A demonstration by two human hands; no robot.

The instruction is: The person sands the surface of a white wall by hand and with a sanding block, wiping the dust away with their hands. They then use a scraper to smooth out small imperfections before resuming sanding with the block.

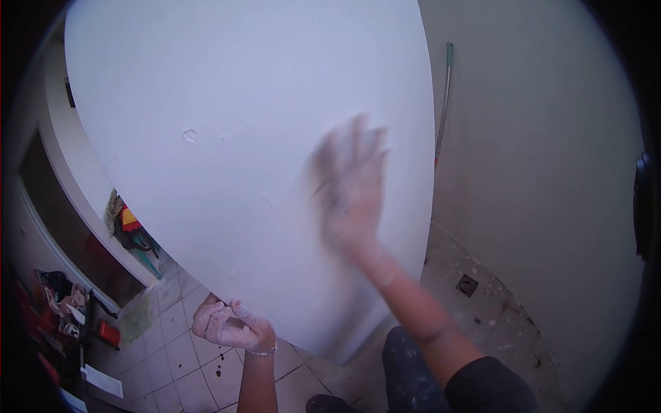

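A large white panel (241,82) with a smooth surface and a small chipped mark at its left fills the middle of the view. My right hand (354,186), blurred by motion, is spread with its fingers pointing up at the right part of the panel. My left hand (234,327), coated in white powder, is at the panel's lower left edge. Its fingers curl toward the thumb near that edge; whether something thin is between them is hidden.
A pole with a green end (449,55) leans on the grey wall (537,151) at right. A floor drain (467,285) lies below. At left are a doorway (48,186), a red container (108,334) and piled cloths (69,296) beside the tiled floor (175,344).
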